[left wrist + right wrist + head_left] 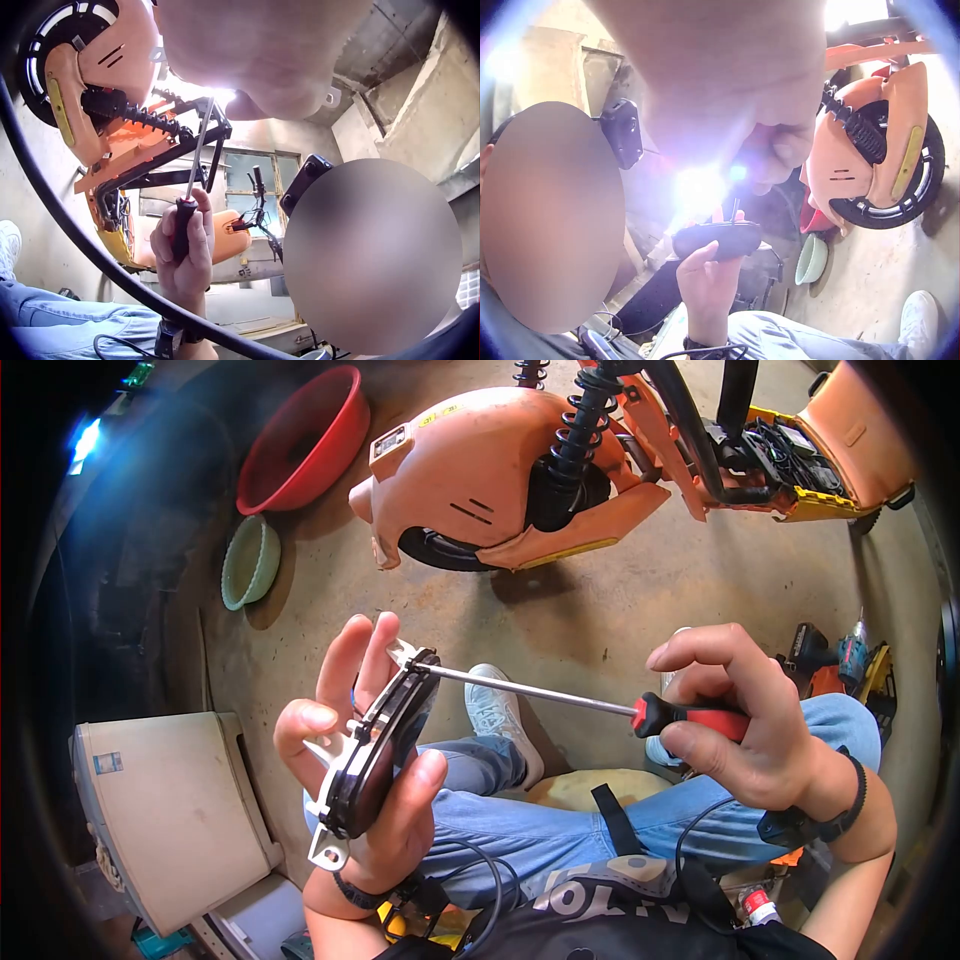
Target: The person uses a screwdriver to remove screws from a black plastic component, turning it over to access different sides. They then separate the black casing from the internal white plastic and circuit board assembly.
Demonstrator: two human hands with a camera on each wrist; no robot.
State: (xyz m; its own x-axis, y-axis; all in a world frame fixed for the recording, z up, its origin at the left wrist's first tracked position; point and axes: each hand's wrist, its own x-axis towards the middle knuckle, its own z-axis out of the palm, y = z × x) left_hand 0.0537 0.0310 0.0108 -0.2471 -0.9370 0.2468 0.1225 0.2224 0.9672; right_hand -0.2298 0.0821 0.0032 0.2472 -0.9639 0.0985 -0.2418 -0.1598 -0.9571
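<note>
My left hand (pixel 398 828) grips a black oval housing (pixel 372 760) with pale mounting tabs (pixel 327 852), thumb on the near face and fingers behind. It is held up on edge above my lap. In my right hand (pixel 768 745) is a screwdriver (pixel 655 716) with a red and black handle, pinched between thumb and fingers. Its long shaft points left, the tip right at the housing's upper end by a tab. From the right wrist view, the housing (pixel 705 241) shows its smooth dark face; the right hand's fingers largely hide the screwdriver there.
An orange electric scooter (pixel 470 470) stands ahead, its battery bay uncovered. A red basin (pixel 350 420) and a pale green bowl (pixel 250 565) lie at the back left. Left is a beige box (pixel 170 790); a cordless drill (pixel 852 655) stands at the right. Cables cross my lap.
</note>
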